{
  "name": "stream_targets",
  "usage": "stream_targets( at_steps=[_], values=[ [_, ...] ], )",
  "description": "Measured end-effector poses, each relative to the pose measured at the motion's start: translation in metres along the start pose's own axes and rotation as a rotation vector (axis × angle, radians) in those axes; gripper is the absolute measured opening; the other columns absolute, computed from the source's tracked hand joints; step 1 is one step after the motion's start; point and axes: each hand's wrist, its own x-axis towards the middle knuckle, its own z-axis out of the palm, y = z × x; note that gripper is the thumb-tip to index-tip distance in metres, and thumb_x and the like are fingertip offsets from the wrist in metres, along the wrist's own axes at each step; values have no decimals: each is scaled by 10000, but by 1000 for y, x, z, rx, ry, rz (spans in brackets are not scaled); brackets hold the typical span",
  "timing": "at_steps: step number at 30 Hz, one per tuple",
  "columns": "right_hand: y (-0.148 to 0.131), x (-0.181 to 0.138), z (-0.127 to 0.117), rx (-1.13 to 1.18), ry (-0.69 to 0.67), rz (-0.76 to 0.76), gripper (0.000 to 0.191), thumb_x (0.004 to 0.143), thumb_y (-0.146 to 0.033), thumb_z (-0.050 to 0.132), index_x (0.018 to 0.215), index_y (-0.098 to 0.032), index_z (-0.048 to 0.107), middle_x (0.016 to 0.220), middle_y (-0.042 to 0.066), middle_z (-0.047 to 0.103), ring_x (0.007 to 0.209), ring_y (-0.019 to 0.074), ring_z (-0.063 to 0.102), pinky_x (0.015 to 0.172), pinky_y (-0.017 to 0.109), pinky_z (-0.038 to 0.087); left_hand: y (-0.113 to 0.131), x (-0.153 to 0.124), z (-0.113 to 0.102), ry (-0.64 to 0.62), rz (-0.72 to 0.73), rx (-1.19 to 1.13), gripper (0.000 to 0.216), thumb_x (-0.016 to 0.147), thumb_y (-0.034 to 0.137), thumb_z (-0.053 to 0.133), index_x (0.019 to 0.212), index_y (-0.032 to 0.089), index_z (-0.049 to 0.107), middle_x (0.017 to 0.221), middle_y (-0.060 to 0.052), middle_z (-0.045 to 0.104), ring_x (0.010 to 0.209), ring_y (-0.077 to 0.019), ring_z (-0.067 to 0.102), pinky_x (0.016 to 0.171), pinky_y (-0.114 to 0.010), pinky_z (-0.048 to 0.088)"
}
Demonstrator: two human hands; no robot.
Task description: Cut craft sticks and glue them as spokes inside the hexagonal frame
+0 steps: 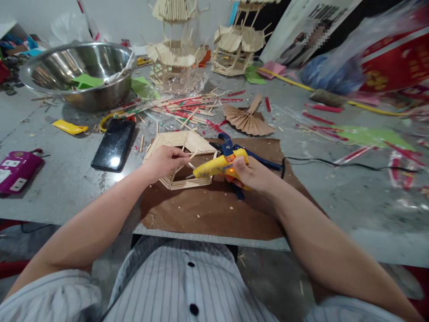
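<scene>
My left hand (165,162) pinches a small wooden stick (193,155) over a hexagonal frame of wooden sticks (181,142) lying on brown paper (214,210). My right hand (252,173) grips a yellow and blue hot glue gun (217,166), its nozzle pointing left at the inside of the frame, close to the stick. A black cord (335,162) runs right from the gun.
A black phone (114,144) lies left of the frame, a magenta power strip (15,171) at the far left. Behind are a steel bowl (78,74), loose sticks (187,107), a paper fan (248,120) and stick pagoda models (174,53).
</scene>
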Motion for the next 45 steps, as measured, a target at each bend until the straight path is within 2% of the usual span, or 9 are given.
stream_targets(
  at_steps=[4,11,19,25,30,36,40,45],
  values=[
    [-1,0,0,-41,11,-5,762,496,-872,174,560,-179,485,411,17,417,346,99,365,339,257,262,-1,0,1,10,9,-4,217,655,330,588,714,134,662,648,-6,604,559,-71,447,573,-224,354],
    [3,1,0,-106,57,-107,741,566,-835,168,590,-172,496,447,19,445,418,108,410,386,246,289,-1,0,1,7,14,1,227,656,334,588,730,133,663,672,-15,617,584,-80,464,595,-230,367],
    [-1,-2,3,-187,102,-117,709,595,-818,165,580,-175,462,480,19,441,451,110,411,414,242,302,-3,1,-1,-15,17,67,259,675,347,568,770,126,664,671,-10,611,577,-76,456,598,-228,364],
    [-2,-1,3,-181,108,-96,724,567,-835,154,545,-173,449,448,16,429,416,101,395,388,235,287,0,-1,-2,-36,16,118,252,691,330,553,772,119,664,631,-2,581,550,-66,425,571,-220,344],
    [-3,-1,0,-90,27,-41,763,526,-853,180,535,-157,493,391,6,410,343,86,364,341,229,257,-1,0,-1,-44,10,133,248,699,333,545,771,125,659,625,4,575,541,-61,416,561,-216,340],
    [-6,-2,-2,13,-36,-50,748,527,-843,245,550,-145,513,379,-6,403,319,68,337,322,217,233,-3,1,-1,-48,13,144,271,701,358,538,781,129,661,637,0,579,549,-64,422,566,-219,344],
    [-3,0,0,-50,-10,-19,741,532,-845,212,539,-157,487,386,-1,398,335,77,349,334,224,247,-2,0,-2,-51,10,142,275,697,358,541,784,128,665,653,-6,587,557,-68,430,562,-221,341],
    [0,0,4,-113,60,-72,695,597,-809,211,592,-166,475,460,10,443,404,93,391,377,228,279,2,-2,-1,-65,-6,154,268,696,349,536,777,129,667,602,7,561,522,-61,401,527,-215,322]
  ],
)
